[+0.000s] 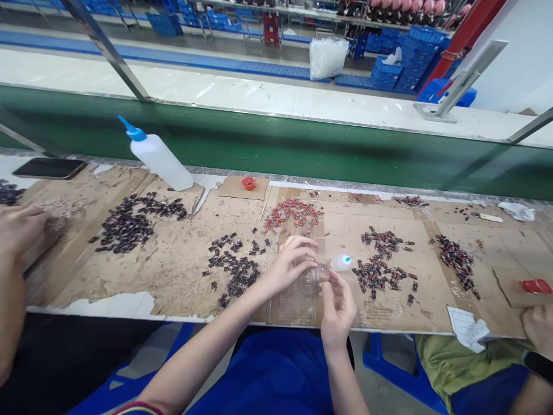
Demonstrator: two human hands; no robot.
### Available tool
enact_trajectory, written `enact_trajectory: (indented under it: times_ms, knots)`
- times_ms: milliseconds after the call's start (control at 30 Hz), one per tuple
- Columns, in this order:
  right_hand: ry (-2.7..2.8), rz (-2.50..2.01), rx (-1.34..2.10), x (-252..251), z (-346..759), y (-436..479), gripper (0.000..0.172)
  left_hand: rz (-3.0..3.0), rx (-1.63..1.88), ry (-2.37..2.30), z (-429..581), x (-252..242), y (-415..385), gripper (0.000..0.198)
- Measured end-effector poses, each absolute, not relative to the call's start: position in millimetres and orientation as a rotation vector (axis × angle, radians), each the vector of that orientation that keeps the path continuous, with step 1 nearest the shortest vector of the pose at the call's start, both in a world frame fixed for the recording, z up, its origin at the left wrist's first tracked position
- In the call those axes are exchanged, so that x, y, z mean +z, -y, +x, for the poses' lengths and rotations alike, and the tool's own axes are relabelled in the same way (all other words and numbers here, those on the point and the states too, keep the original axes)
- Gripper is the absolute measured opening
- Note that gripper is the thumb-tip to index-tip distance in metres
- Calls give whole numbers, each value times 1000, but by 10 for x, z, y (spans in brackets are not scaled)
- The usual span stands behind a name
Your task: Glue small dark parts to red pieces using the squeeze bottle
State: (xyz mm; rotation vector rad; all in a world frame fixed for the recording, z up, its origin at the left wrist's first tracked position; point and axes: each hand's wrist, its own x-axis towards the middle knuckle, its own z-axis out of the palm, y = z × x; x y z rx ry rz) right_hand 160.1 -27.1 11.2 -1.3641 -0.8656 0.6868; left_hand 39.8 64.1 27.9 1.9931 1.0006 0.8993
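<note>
My left hand (294, 264) hovers over the cardboard-covered bench with its fingers bent and their tips drawn in toward my right hand. My right hand (339, 300) is closed in a pinch just beside it. Whatever lies between the fingertips is too small and blurred to name. A small white bottle (341, 263) with a blue tip lies right behind my right fingers. Small red parts (294, 213) form a pile beyond my hands. Loose black parts (237, 268) are spread left of my left hand, and black-and-red parts (382, 265) lie to the right.
A large white squeeze bottle (162, 161) with a blue nozzle stands at the back left. A red cap (248, 183) sits on a cardboard piece. Another person's hand (21, 230) is at far left, another (540, 323) at far right. A green barrier (276, 153) runs behind the bench.
</note>
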Motion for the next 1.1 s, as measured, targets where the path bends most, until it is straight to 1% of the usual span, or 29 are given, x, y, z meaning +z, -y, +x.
enact_trajectory:
  times_ms: [67,100,200,300,433,567,733,967,1100]
  knots:
    - [712,-1280,1014,133,1517,245,32,1840,987,-923,347,284,-503,15]
    - [646,-1238,1121,141,1491,222,33,1778,1017,-910,328,282,-444,17]
    - [517,-1185,1250,156,1479,162,31,1689,1071,-927,284,250,-327,19]
    - [492,-1234,1206,157,1537,141,30,1767,1035,-1049,243,171,-270,14]
    - [529,-1384,1056,118,1614,133,34,1985,873,-1374,230,10,-206,19]
    - [612,-1459,971,54,1594,123,35,2099,803,-1512,276,-79,-178,13]
    - [738,-1491,976,46,1528,134,29,2119,854,-1403,286,-18,-187,13]
    - [729,-1380,1134,113,1526,130,26,2083,1019,-1287,248,40,-159,15]
    - [718,-1374,1143,148,1530,142,26,2043,1071,-1231,241,59,-161,18]
